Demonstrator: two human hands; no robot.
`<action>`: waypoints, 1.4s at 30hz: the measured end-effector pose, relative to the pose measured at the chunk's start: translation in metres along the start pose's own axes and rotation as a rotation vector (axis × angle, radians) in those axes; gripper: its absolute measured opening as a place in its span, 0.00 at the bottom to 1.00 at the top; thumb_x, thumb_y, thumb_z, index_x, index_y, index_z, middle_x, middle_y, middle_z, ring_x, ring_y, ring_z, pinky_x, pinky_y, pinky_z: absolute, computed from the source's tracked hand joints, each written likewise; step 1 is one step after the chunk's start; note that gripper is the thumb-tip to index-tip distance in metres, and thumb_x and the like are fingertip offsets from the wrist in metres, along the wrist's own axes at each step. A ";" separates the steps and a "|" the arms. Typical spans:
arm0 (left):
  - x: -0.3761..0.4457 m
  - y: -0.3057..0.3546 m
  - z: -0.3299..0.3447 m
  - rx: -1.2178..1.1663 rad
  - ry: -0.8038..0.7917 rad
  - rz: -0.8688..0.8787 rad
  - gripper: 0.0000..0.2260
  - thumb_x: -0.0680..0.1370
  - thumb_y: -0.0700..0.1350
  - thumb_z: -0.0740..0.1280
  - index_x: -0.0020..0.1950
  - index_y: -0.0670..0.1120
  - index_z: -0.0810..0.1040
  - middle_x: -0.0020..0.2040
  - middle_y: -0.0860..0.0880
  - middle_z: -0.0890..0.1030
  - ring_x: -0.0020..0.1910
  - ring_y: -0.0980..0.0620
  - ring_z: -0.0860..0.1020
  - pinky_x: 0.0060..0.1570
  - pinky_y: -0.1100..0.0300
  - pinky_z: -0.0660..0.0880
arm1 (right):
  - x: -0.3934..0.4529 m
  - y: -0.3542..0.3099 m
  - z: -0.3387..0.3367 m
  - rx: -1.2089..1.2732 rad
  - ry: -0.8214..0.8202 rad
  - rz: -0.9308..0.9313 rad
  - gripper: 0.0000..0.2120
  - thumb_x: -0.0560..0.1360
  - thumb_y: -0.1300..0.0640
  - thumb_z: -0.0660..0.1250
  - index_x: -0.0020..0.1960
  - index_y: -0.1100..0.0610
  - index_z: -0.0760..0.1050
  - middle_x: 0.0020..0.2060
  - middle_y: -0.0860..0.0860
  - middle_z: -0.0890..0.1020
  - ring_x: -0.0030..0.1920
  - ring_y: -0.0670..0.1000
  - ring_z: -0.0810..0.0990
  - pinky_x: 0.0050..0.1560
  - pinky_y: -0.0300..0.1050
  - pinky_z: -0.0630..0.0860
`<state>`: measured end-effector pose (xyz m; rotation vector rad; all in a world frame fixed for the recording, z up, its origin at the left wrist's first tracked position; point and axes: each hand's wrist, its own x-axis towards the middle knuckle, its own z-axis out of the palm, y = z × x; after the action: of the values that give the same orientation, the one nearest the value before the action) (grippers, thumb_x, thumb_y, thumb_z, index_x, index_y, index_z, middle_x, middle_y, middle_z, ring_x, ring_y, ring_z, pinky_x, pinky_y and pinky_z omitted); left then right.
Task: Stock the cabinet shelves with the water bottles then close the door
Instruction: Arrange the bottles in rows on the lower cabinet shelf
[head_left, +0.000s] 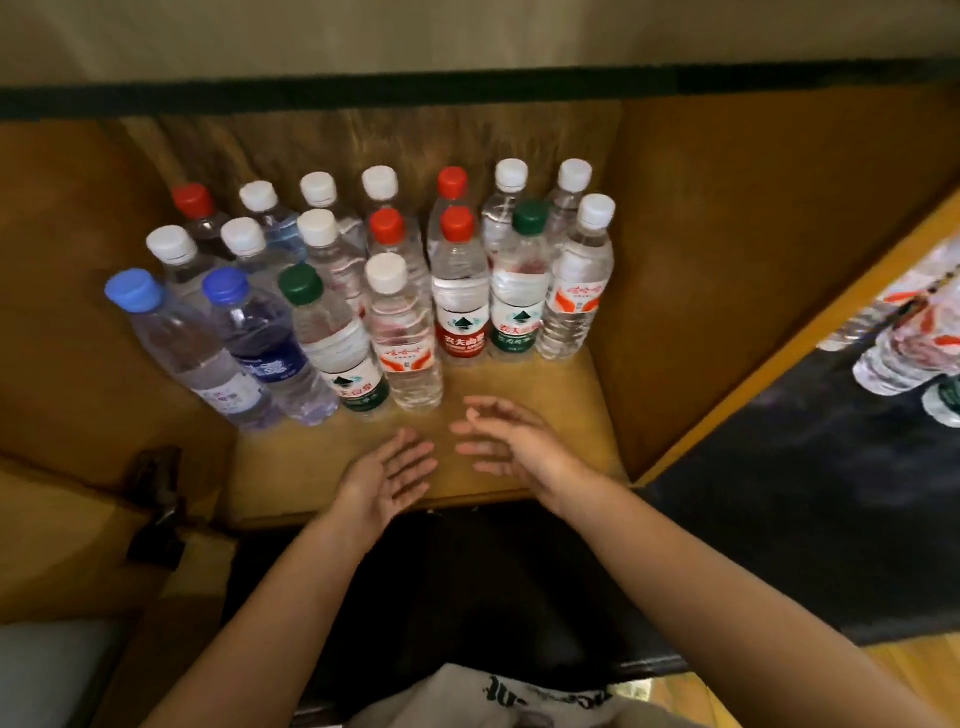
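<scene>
now both hands are over the front part of the wooden shelf (519, 379) inside the cabinet, and they hold nothing. the left hand (389, 478) has its palm up a little and its fingers (415, 457) are straight and wide. the right hand (514, 441) is just beside it, apart from it, with the fingers (483, 415) spread and relaxed, a bit blurred. the water bottles (457, 291) stand upright in rows at the back and middle of the shelf, close together, with white, red, green and blue caps. the nearest one, a white cap bottle (400, 332), is near the hands but not touching them. at the right, the open cabinet door (779, 493) has a dark glossy panel where some bottles are mirrored.
</scene>
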<state>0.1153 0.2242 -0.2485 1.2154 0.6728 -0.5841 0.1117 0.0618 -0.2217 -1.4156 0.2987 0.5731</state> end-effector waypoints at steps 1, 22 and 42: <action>-0.004 -0.008 0.008 0.071 -0.011 0.000 0.14 0.81 0.47 0.55 0.64 0.46 0.71 0.55 0.47 0.79 0.50 0.51 0.76 0.49 0.57 0.71 | -0.010 0.001 -0.011 -0.046 -0.020 -0.001 0.07 0.77 0.56 0.63 0.54 0.47 0.73 0.58 0.53 0.80 0.50 0.50 0.80 0.57 0.47 0.73; -0.020 -0.089 0.323 0.891 -0.325 0.201 0.12 0.78 0.44 0.61 0.62 0.49 0.73 0.49 0.54 0.78 0.46 0.57 0.77 0.44 0.64 0.71 | -0.091 0.007 -0.345 -0.289 0.232 -0.101 0.08 0.76 0.62 0.62 0.54 0.54 0.75 0.38 0.47 0.81 0.37 0.44 0.79 0.39 0.36 0.71; 0.079 0.074 0.408 0.354 0.580 0.896 0.28 0.79 0.44 0.62 0.75 0.45 0.53 0.75 0.46 0.59 0.74 0.46 0.58 0.73 0.52 0.57 | 0.010 -0.090 -0.403 -0.454 0.603 -0.399 0.36 0.73 0.48 0.68 0.73 0.56 0.55 0.72 0.57 0.59 0.72 0.57 0.60 0.69 0.51 0.59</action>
<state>0.2844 -0.1552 -0.1755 1.8719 0.4257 0.4394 0.2238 -0.3355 -0.2110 -2.0146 0.3608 -0.1426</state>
